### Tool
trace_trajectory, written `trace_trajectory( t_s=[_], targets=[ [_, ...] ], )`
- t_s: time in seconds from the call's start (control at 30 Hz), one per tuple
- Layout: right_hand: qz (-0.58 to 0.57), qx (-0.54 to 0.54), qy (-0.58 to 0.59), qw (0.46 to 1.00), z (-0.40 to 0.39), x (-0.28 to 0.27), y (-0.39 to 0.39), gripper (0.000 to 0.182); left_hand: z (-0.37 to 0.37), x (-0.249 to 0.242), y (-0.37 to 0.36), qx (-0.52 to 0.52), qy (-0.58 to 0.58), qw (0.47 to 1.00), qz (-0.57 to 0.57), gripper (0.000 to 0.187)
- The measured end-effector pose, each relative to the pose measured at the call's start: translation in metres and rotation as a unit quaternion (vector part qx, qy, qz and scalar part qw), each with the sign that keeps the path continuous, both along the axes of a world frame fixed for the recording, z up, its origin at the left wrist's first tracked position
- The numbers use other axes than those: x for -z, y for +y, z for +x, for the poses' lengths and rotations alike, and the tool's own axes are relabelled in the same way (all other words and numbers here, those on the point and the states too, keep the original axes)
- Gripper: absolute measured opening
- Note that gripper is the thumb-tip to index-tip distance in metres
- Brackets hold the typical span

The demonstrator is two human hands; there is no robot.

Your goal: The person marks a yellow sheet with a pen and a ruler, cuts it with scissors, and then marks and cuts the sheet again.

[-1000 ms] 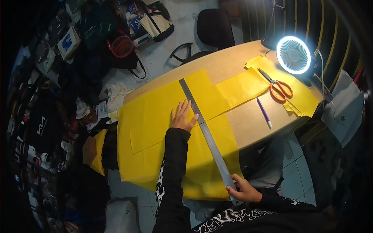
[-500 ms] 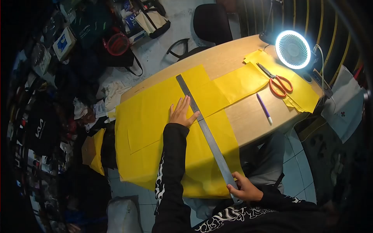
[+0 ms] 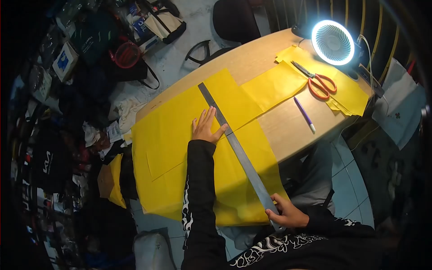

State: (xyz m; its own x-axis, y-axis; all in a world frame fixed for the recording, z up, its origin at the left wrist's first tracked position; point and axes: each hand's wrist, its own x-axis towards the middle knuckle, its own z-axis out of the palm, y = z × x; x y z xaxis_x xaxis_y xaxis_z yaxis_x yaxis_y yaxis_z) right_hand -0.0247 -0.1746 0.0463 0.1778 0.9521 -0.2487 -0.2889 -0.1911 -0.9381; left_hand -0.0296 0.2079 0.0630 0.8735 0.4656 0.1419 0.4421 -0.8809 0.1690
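Note:
A long metal ruler lies slantwise across a large yellow sheet that covers the near-left part of the table. My left hand rests on the sheet with fingers stretched out, the fingertips and thumb touching the ruler's upper half. At the ruler's near end, my right hand grips it between thumb and fingers. Thin marked or cut lines show on the sheet to the left of my left hand. Farther right on the table are scissors with orange handles and a purple pen.
More yellow pieces lie under the scissors at the table's right end. A lit round lamp stands behind them. The wooden table has a curved far edge, with a dark chair beyond. Bags and clutter fill the left side.
The view has shifted slightly, so the table's far side appears higher. Both hands and the ruler keep nearly the same places on the yellow sheet.

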Motion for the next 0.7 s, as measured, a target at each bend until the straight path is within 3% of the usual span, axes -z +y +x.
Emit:
trace_trajectory(
  t_s=[0.7],
  targets=[
    [0.021,0.009,0.023,0.999,-0.0009,0.0015,0.001,0.024,0.0014,-0.0013,0.0033,0.003,0.015,1.0,-0.003,0.088]
  ],
)
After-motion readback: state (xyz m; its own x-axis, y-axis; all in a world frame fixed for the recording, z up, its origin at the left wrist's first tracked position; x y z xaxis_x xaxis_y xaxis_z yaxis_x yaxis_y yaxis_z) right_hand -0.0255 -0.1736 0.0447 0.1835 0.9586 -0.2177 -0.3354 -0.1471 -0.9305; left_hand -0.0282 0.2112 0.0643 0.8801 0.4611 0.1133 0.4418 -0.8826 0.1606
